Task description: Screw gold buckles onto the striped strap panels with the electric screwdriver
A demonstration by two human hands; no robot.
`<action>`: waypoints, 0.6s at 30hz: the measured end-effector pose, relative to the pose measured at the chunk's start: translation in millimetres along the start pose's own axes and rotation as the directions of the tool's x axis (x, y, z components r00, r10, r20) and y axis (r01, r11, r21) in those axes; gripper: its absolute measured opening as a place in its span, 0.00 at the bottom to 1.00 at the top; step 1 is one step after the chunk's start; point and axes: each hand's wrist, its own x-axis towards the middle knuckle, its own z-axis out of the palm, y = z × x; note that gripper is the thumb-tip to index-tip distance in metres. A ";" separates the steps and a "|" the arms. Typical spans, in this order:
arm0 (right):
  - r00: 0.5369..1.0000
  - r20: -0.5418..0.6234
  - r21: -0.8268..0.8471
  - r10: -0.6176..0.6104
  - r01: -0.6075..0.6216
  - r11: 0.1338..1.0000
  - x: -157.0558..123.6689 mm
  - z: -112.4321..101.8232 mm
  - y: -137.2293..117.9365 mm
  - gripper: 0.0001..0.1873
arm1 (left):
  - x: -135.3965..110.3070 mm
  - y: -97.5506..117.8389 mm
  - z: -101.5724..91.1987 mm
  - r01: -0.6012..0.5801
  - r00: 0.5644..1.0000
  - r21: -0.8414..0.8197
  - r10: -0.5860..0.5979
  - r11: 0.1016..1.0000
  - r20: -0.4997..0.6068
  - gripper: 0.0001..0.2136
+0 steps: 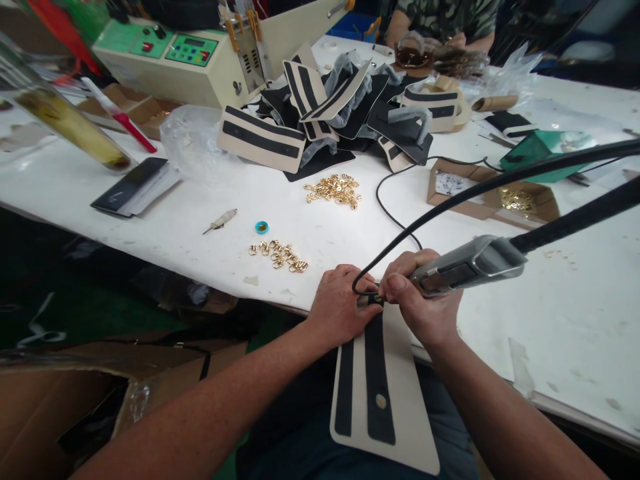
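A beige panel with black strips (417,407) lies across my lap, its far end at the table edge. My left hand (343,300) holds that far end, thumb and fingers pressed on it. My right hand (425,300) is closed around a grey metal hand tool (470,263) with a thick black cable (580,210). The tool's front end is beside my left fingers, over the far end of the panel; its tip is hidden by my right fingers. A round metal piece (381,401) shows on one black strip near the panel's close end.
Gold-coloured hardware lies in a near pile (283,257) and a farther pile (337,190). Similar panels (263,140) are heaped behind. A cardboard tray (460,203) stands right, a control machine (170,63) back left. A thin black cord (383,193) crosses the table. Another person's arms (397,30) are opposite.
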 end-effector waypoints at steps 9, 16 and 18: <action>0.989 0.151 0.143 0.008 -0.030 0.989 1.4 -5.3 7.6 0.13 | -2.1 -2.2 2.0 -0.008 1.000 0.032 0.008 0.999 0.007 0.13; 0.992 0.126 0.177 0.017 -0.039 0.983 1.5 -2.4 13.5 0.14 | -1.6 -2.1 -0.9 -0.013 0.999 0.013 0.012 1.000 0.041 0.12; 0.992 0.122 0.166 0.029 -0.049 0.985 1.9 -2.3 14.6 0.15 | -1.4 -2.5 -0.6 -0.022 0.999 0.011 0.021 1.000 0.035 0.12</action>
